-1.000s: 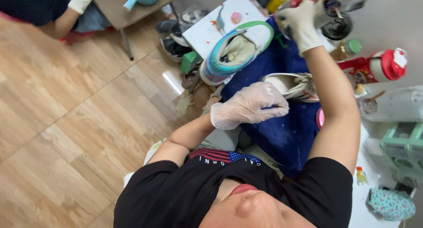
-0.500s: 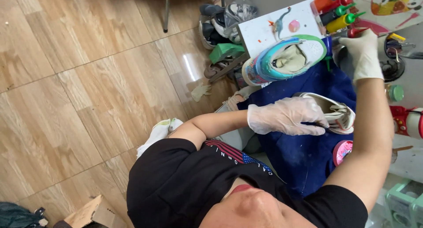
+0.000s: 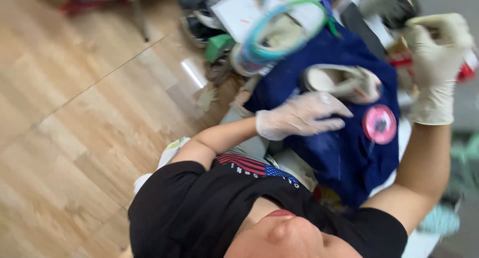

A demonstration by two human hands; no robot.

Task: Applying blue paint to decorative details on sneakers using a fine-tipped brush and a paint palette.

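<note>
Gloves cover both hands, and we judge the work on the white shoe (image 3: pixel 344 82) to be somewhere in the middle, not near its end. Our left hand (image 3: pixel 299 117) lies flat on the dark blue cloth (image 3: pixel 344 153) with fingers stretched out and close together, its fingertips just beside the shoe's near edge; it grips nothing that we can see. Our right hand (image 3: pixel 436 63) is raised beyond the cloth among the blurred pots and bottles, fingers curled as if around something small, but we cannot tell what it holds or whether it holds anything. The shoe rests on the cloth in our lap, opening up, with small coloured marks near one end. A round pink lid or dish (image 3: pixel 379 124) sits on the cloth just beside it. Farther off, a second shoe with a teal rim (image 3: pixel 279 33) lies at the cloth's far edge, near a white sheet (image 3: pixel 239 11) with paint dabs. Most of the white shoe looks bare, so we reckon much colouring is left
</note>
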